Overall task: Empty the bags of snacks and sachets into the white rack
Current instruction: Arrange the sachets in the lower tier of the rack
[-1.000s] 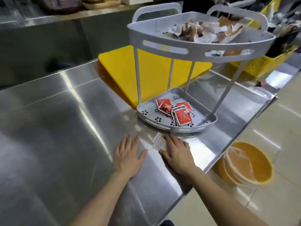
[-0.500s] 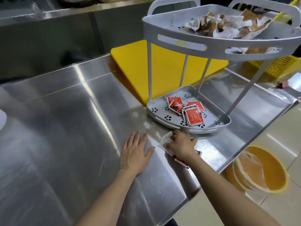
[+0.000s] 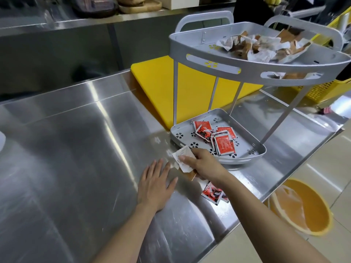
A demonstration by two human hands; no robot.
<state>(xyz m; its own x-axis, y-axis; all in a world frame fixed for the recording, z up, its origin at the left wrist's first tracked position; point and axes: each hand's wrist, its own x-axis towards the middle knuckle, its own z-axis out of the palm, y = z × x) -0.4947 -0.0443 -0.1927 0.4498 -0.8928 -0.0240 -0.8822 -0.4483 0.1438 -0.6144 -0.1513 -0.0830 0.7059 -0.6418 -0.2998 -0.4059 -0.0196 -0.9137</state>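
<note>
A white two-tier rack (image 3: 245, 157) stands on the steel counter. Its lower tray holds several red sachets (image 3: 224, 143); its upper tray (image 3: 209, 59) holds brown and white snack packets (image 3: 256, 45). My right hand (image 3: 204, 164) pinches a white and brown packet (image 3: 183, 158) just in front of the lower tray's rim, lifted a little off the counter. Two red sachets (image 3: 213, 193) lie on the counter under my right wrist. My left hand (image 3: 154, 184) rests flat on the counter, fingers spread, just left of the packet.
A yellow cutting board (image 3: 157, 88) lies behind the rack. A yellow basket (image 3: 321, 90) sits at the far right. An orange bin with a clear liner (image 3: 303, 204) stands on the floor below the counter's front edge (image 3: 266, 198). A steel shelf (image 3: 76, 21) runs along the back.
My right hand has closed on the white and brown packet and raised it toward the lower tray, uncovering the red sachets beneath. The left hand stays flat on the counter.
</note>
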